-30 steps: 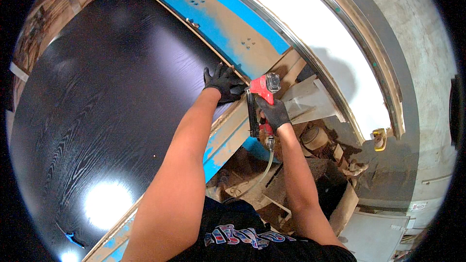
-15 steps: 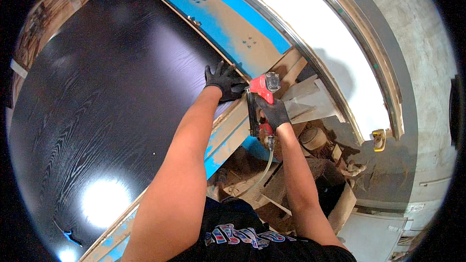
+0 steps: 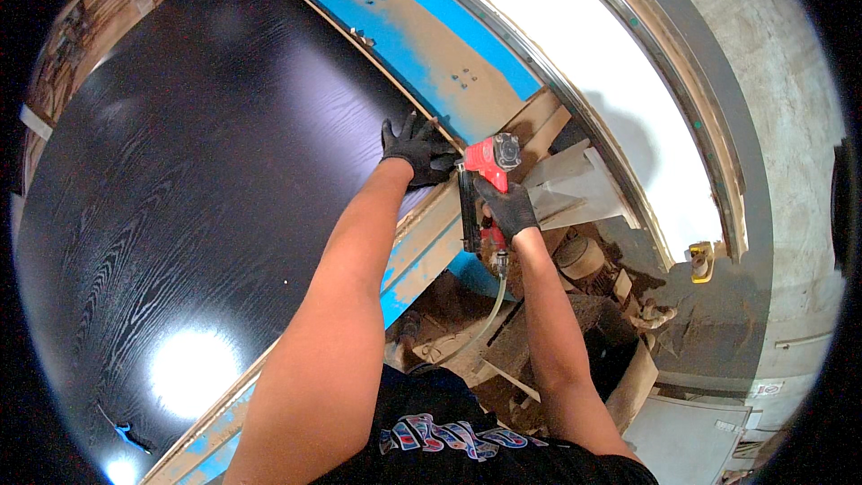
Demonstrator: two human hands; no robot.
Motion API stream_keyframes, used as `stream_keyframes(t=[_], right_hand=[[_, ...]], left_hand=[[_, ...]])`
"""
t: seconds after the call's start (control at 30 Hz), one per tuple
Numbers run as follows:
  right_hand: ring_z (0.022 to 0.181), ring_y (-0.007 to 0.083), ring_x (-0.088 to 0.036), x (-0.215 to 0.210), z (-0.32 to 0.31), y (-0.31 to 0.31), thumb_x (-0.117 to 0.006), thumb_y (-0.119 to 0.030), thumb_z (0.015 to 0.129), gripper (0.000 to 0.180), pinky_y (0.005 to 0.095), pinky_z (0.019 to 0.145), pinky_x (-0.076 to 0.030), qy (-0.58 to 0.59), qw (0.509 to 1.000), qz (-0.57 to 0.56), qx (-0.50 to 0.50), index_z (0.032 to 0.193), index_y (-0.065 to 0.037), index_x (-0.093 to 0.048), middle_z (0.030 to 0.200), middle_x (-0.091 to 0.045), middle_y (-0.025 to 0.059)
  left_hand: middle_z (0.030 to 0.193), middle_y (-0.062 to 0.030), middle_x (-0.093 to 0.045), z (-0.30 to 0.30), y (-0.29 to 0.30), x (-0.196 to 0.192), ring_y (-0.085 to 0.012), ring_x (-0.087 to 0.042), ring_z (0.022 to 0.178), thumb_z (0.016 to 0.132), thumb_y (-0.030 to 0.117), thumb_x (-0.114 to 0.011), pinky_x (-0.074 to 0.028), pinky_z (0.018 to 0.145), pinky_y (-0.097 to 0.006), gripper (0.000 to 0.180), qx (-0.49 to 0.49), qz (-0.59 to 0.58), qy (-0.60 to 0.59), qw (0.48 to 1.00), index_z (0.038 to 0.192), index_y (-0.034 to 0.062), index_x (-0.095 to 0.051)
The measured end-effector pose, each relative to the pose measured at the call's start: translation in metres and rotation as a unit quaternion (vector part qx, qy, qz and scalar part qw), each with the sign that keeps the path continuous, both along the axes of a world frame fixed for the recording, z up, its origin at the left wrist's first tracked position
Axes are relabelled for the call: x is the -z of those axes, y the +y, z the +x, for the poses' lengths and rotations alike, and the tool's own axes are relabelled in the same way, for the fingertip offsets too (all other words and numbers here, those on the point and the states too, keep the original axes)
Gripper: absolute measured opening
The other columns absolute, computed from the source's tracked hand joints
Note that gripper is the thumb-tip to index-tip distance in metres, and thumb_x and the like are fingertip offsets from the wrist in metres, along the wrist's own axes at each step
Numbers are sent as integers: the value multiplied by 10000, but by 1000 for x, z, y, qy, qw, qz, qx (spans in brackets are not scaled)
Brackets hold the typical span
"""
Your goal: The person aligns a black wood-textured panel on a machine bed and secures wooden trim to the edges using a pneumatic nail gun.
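Note:
My right hand (image 3: pixel 512 209), in a black glove, grips the handle of a red and black air nail gun (image 3: pixel 486 156). The gun's nose meets the edge of a large black wood-grain panel (image 3: pixel 206 180), close to my left hand (image 3: pixel 416 153). That hand, gloved in black too, lies on the panel by its edge with the fingers spread. From the base of the gun a pale air hose (image 3: pixel 493 307) runs down toward my body. The exact contact at the nose is too small to make out.
Beyond the panel runs a blue and tan board (image 3: pixel 422 40), with a long white panel (image 3: pixel 584 72) to its right. Below my right hand stand a dusty motor (image 3: pixel 582 259) and scrap wood. A yellow tape measure (image 3: pixel 701 262) sits near the white panel's end. A blue tool (image 3: pixel 131 438) lies at lower left.
Hardly anything differs: the view has shifted very slightly. Both hands and the nail gun keep their places at the panel's edge.

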State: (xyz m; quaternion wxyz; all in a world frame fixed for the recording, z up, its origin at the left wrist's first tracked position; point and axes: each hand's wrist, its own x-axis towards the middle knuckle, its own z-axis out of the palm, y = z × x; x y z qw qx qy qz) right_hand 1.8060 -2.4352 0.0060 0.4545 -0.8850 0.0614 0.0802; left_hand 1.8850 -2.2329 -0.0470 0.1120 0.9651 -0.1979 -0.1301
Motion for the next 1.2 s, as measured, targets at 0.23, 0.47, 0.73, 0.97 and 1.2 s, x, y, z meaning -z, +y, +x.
stream_keyframes(t=[0.23, 0.47, 0.73, 0.97, 1.2], right_hand=[[583, 100, -517, -6, -2, -1, -683, -373, 872, 345, 309, 561, -431, -6, 1000, 6, -4, 898, -29, -675, 636, -555, 16], [629, 141, -589, -21, -12, -4, -678, -418, 868, 355, 312, 589, -455, 57, 997, 16, 42, 968, -77, -674, 714, -634, 47], [553, 93, -508, -46, -73, -10, -682, -272, 888, 239, 277, 497, -391, 3, 982, 112, 154, 902, -33, -667, 711, -569, -13], [522, 104, -522, -26, -123, -32, -628, -169, 927, 148, 270, 492, -434, -4, 921, 324, 215, 1050, -93, -598, 696, -575, 13], [503, 115, -512, -5, -152, -56, -696, -176, 880, 244, 271, 452, -435, -30, 884, 369, 285, 1086, -119, -577, 666, -564, 16]], left_hand=[[1614, -18, -141, 4, -4, 5, -358, -46, 1482, 734, 746, -540, -46, 1057, -742, 730, 3, -10, -5, 1000, 1394, 446, -456], [1609, -28, -152, -4, -2, -4, -362, -31, 1481, 765, 682, -547, -28, 1069, -737, 642, -8, -17, 6, 1000, 1373, 499, -450], [1621, -40, -85, 1, 2, 16, -366, -25, 1481, 719, 700, -609, -34, 1082, -719, 809, -18, -8, -20, 1000, 1443, 421, -380], [1623, -106, -19, -15, 3, 30, -318, 7, 1492, 762, 748, -546, 10, 1164, -558, 1063, -77, -7, -48, 996, 1545, 142, -158], [1621, -96, -67, -66, 4, 43, -264, -81, 1493, 895, 687, -367, -29, 1175, -532, 905, -68, 73, -62, 993, 1547, 111, -119]])
